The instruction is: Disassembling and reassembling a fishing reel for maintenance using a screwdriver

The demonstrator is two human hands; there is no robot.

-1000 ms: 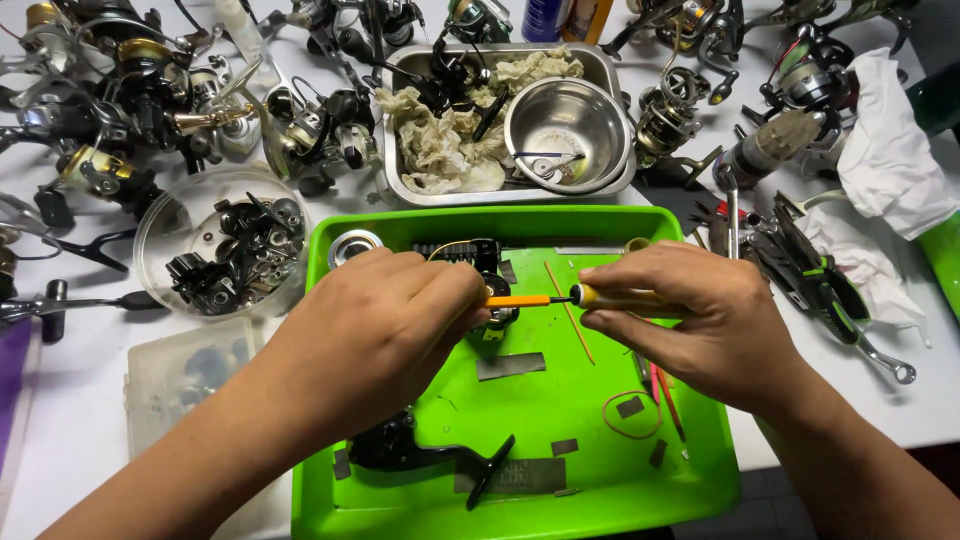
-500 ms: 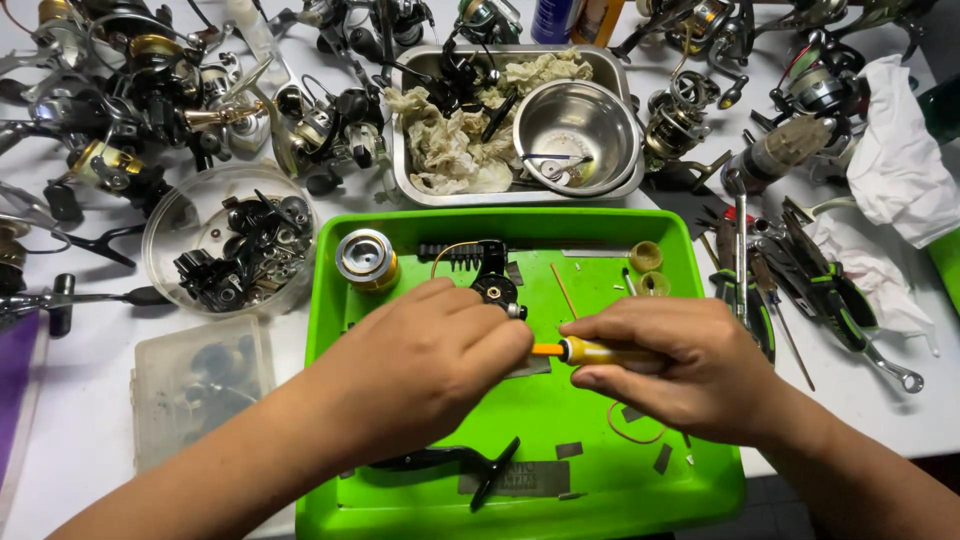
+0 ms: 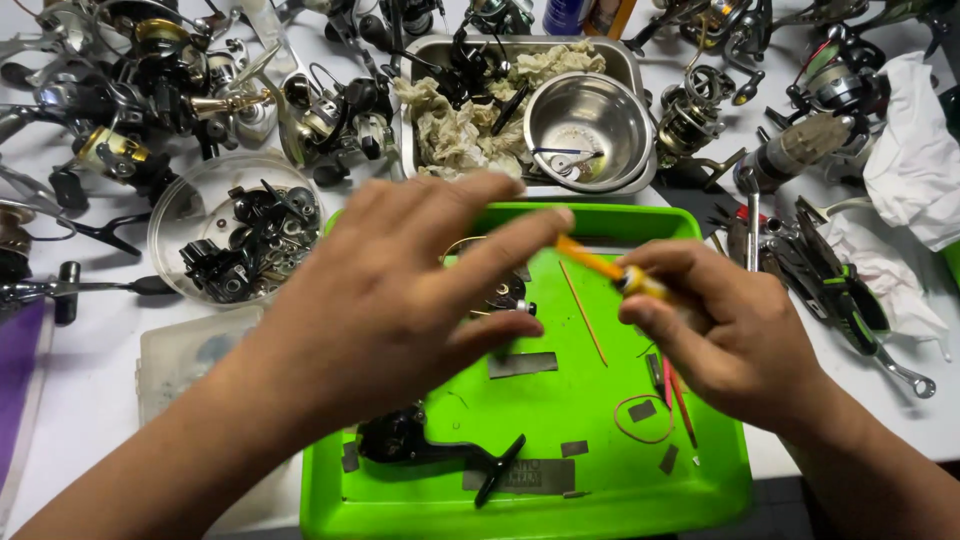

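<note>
I take the green tray [image 3: 610,480] as my landmark. My right hand [image 3: 735,345] hovers over its right half, fingers pinched around a small screwdriver [image 3: 612,272] with a yellow handle and orange shaft; the tip points up-left toward the tray's far rim. My left hand [image 3: 385,300] floats above the tray's left half, fingers spread and loose, holding nothing I can see. Under it lies a black fishing reel body [image 3: 430,445] with its handle, resting on the tray's near-left floor.

I judge the screwdriver light, stiff and slim, best gripped at the thicker yellow handle. The reel body looks rigid and somewhat heavy, with greasy parts likely to slip; I would hold it by the frame, not the handle.

Counts: one tray, one screwdriver, one reel body in it. Beyond the tray's far rim sit one steel bowl [image 3: 588,125] inside one metal pan [image 3: 425,60] with rags; left of the tray, one clear bowl [image 3: 170,225] of dark parts.
</note>
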